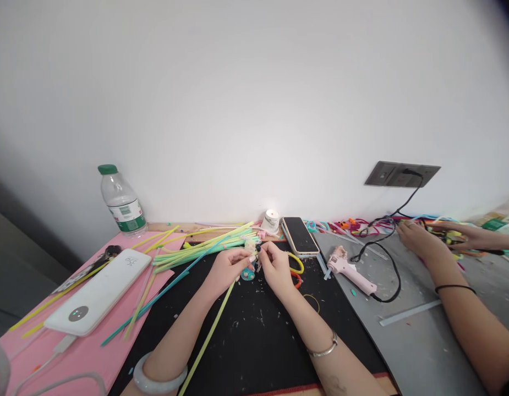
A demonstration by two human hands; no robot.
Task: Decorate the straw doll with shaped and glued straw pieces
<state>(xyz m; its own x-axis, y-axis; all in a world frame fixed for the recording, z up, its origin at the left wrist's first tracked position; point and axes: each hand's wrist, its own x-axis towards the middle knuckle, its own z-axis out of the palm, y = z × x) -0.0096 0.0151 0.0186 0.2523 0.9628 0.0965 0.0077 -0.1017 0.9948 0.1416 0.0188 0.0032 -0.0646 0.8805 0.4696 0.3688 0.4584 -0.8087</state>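
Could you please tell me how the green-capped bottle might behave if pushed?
The bottle looks apt to tip, being tall and narrow; it is probably light, as no waterline shows; its rounded body could roll once down.

The left forearm (pixel 182 335) and right forearm (pixel 310 322) reach forward, slanting inward from the lower corners toward each other. The left hand (pixel 229 267) and right hand (pixel 278 273) nearly meet, fingertips turned inward and close together. Each hand's thumb and fingers bend into a pinch, with both wrists held low.
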